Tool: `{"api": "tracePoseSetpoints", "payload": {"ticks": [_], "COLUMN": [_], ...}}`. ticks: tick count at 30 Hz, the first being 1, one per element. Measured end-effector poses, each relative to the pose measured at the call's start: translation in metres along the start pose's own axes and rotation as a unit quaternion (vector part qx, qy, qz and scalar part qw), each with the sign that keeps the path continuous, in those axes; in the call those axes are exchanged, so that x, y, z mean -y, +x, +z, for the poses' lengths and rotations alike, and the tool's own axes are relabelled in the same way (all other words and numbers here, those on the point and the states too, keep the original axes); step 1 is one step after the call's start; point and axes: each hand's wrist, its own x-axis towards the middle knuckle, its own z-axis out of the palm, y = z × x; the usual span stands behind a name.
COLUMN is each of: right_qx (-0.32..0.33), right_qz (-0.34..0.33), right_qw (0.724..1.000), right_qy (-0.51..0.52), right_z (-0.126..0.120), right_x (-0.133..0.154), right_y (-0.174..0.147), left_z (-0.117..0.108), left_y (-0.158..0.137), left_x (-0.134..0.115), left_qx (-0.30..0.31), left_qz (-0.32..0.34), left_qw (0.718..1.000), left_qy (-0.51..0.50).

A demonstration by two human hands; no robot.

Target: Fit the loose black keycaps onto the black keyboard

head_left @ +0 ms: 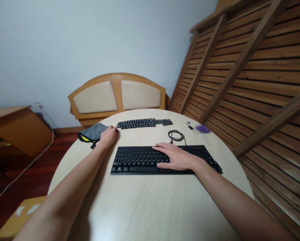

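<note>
A black keyboard (139, 160) lies across the round table. Its front row, with the space bar, has keycaps, while many of the rows behind show bare key posts. My right hand (176, 157) rests flat over the keyboard's middle-right part, fingers stretched to the left, hiding some of the keys. Beyond the keyboard, loose black keycaps (137, 123) stand in rows. My left hand (109, 134) is at the left end of these rows, fingers pinched on a small dark keycap (117, 131) that shows only partly. A grey cloth (93, 131) with a yellow underside lies beside that hand.
The coiled black cable (176, 135) lies behind the keyboard. Small dark items and a blurred purple object (203, 128) sit at the table's (144, 204) right edge. A slatted wooden frame (260, 73) leans close on the right. A cardboard box (20, 212) is on the floor at left.
</note>
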Motion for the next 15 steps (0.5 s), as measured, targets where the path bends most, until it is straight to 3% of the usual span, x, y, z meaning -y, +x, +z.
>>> {"api": "tracePoseSetpoints", "payload": {"ticks": [8,11,13,15], "right_qx": [-0.003,-0.010,-0.004,0.007], "right_qz": [-0.003,-0.013,-0.022,-0.024], "right_qw": [1.000,1.000,1.000,1.000], "right_qy": [-0.006,0.001,0.003,0.003], "right_z": [-0.001,-0.006,-0.008,-0.007], "right_x": [0.001,0.007,0.010,0.013], "right_y": [0.000,-0.003,-0.004,-0.004], "left_z": [-0.020,-0.037,-0.048,-0.056], "left_y": [-0.045,-0.059,-0.065,-0.069], "left_x": [0.005,0.004,0.003,0.001], "left_qx": [0.030,0.070,0.110,0.136], "left_qz": [0.022,0.089,0.160,0.191], "left_qw": [0.998,0.987,0.963,0.940], "left_qy": [-0.060,-0.116,-0.189,-0.248]}}
